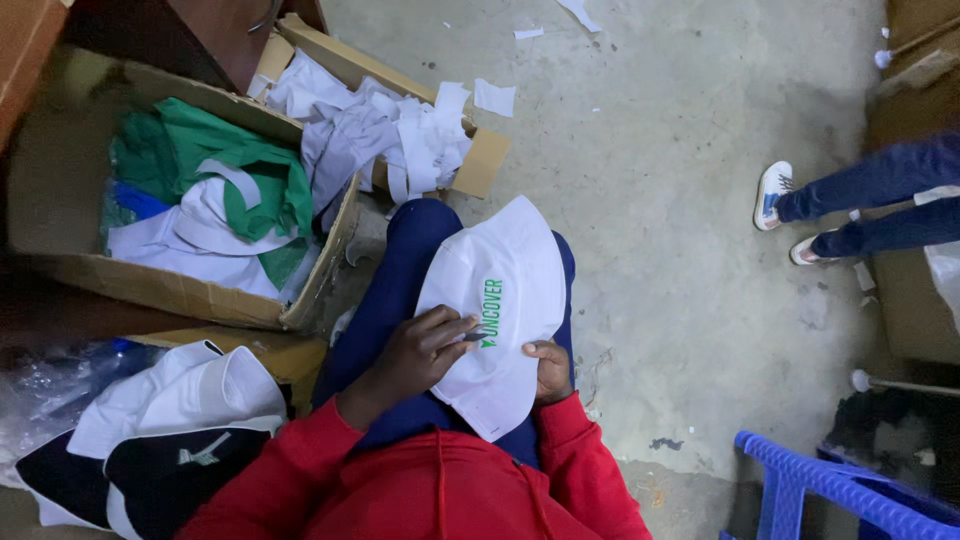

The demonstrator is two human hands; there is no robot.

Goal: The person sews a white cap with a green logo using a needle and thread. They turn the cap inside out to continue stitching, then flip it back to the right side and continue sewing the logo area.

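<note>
A white bucket hat (500,300) with green lettering lies across my lap, over my dark blue trousers. My left hand (415,355) rests on the hat's near left side, fingers curled and pressing a small dark tool against the fabric beside the lettering. My right hand (550,370) grips the hat's near right edge, thumb on top. My red sleeves frame the bottom of the view.
To my left stand a cardboard box (180,290) of green and white fabric and, beyond it, a second box (480,160) of white scraps. White and dark hats (170,430) are stacked at lower left. Another person's legs (860,205) are at the right; a blue plastic stool (830,485) is at lower right.
</note>
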